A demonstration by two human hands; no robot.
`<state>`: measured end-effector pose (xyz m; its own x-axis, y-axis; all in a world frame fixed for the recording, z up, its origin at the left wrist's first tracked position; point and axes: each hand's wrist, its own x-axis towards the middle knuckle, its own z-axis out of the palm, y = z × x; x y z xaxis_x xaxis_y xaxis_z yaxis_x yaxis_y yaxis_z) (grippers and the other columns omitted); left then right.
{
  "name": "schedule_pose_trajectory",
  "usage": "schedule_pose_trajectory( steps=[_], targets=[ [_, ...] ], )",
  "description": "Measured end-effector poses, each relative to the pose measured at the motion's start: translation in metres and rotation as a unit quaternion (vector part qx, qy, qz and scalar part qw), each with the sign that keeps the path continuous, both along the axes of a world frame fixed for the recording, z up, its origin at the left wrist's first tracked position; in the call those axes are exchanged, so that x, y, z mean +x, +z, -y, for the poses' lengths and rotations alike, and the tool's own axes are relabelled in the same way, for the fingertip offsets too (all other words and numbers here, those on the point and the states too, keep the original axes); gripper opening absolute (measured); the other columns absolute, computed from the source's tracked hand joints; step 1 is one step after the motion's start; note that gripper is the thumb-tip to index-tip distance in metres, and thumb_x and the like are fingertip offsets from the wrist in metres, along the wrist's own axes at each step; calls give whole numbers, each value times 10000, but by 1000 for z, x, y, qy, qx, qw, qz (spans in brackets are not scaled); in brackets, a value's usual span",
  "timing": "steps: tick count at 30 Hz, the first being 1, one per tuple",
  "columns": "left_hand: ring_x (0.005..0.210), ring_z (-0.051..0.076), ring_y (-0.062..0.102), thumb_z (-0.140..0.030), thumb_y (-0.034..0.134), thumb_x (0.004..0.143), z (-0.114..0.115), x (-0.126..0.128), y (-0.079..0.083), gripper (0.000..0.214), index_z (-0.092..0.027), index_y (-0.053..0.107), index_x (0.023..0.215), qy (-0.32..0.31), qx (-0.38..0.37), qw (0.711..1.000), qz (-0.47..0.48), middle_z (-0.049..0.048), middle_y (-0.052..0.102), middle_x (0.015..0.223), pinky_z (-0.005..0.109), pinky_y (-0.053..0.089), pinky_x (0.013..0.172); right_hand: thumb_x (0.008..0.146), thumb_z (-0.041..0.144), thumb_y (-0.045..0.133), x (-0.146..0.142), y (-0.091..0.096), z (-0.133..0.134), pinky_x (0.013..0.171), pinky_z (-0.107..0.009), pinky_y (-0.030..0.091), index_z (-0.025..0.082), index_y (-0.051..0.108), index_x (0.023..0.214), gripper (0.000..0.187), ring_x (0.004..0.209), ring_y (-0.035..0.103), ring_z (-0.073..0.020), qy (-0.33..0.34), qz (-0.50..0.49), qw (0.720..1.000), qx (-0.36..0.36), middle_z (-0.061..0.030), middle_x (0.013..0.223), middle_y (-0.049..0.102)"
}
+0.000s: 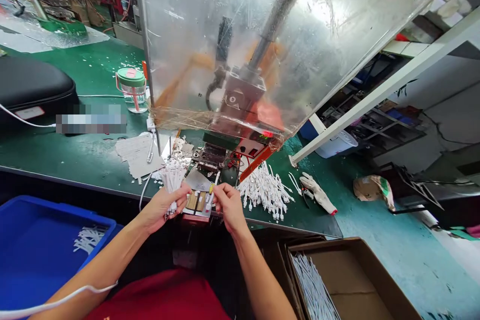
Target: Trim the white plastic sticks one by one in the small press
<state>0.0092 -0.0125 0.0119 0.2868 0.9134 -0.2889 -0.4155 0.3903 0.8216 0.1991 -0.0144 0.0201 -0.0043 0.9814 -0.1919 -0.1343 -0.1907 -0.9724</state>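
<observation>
Gripping a bundle of white strips (174, 180), your left hand (170, 204) is closed around it at the left of the small fixture (197, 201) on the near edge of the tabletop (90, 166). Your right hand (229, 205) is at the fixture's other side, thumb and forefinger close together beside a small yellow piece (211, 188); the detail is too small to tell whether they grip it. A flat metal plate (197, 180) lies between your hands, at the back of the fixture. Ahead of you is the press (240, 95), seen through a clear plastic sheet (180, 20).

To the right of your right hand lies a heap of white connectors (264, 190), with a pale glove (318, 193) farther right. Flat scraps of cardboard (138, 155) are on your left, and behind them stands a cup with a green lid (131, 82). Below the tabletop, at your left, a blue bin (30, 250) has white pieces (90, 238) in its corner; at your right, an open carton (356, 280) contains long pale strands (315, 287) along one side.
</observation>
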Motion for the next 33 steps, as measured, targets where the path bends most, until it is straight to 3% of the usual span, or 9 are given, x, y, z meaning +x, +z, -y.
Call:
schedule_pose_trajectory(
  steps=[3,6,10,14,17,19,26,30,33],
  targets=[
    [392,74,396,-480,738,758,7,0,4,371,-143,676,900,-19,36,995,-95,-59,463,457,148,246,332,750,510,724,-28,11,-1,409,-201,270,181,626,686,349,425,350,-65,8,32,998,48,61,527,491],
    [372,79,386,-479,735,746,12,0,9,351,-139,679,818,-8,65,988,-143,-44,484,432,175,270,343,792,501,681,-47,18,1,454,-220,315,184,643,691,335,476,383,-87,29,57,994,90,40,560,515],
    [367,76,381,-468,748,727,14,-10,10,332,-152,659,771,23,41,989,-139,-42,491,430,172,252,337,892,466,550,-33,14,-4,568,-262,416,191,651,723,338,579,499,-140,51,205,968,137,-4,647,579],
    [385,62,385,-458,767,721,19,-34,6,338,-147,654,789,79,14,990,-118,-41,513,477,154,238,336,839,289,608,15,-2,-12,842,-375,452,183,698,936,171,929,590,-263,44,516,833,197,-109,968,673],
    [403,57,396,-456,766,729,25,-49,3,344,-138,664,811,98,4,989,-107,-40,522,504,144,231,342,815,227,623,41,-19,-9,878,-426,446,169,676,1074,271,991,578,-306,74,626,758,170,-146,1028,664],
    [413,60,403,-460,763,732,29,-54,0,348,-138,668,823,100,0,989,-105,-41,519,508,142,228,345,843,213,584,52,-26,-1,876,-418,457,171,649,1123,290,987,584,-289,80,619,762,175,-140,1038,649],
    [420,79,422,-452,772,717,36,-52,-2,338,-151,640,798,100,0,989,-107,-60,466,484,152,225,349,922,337,518,88,-21,34,919,-393,474,190,593,1182,308,1022,610,-245,-8,436,875,211,-112,1093,645],
    [420,82,425,-465,766,717,37,-47,0,351,-149,648,812,92,2,989,-112,-57,471,490,153,230,348,920,344,520,61,-13,24,916,-399,473,187,605,1177,314,1010,609,-244,-40,411,884,221,-111,1086,654],
    [423,75,422,-458,769,715,38,-44,0,341,-151,644,796,87,8,990,-111,-48,495,504,148,235,348,913,288,514,33,-2,13,935,-381,467,208,599,1230,338,1034,601,-235,11,411,876,253,-106,1120,649]
  ],
)
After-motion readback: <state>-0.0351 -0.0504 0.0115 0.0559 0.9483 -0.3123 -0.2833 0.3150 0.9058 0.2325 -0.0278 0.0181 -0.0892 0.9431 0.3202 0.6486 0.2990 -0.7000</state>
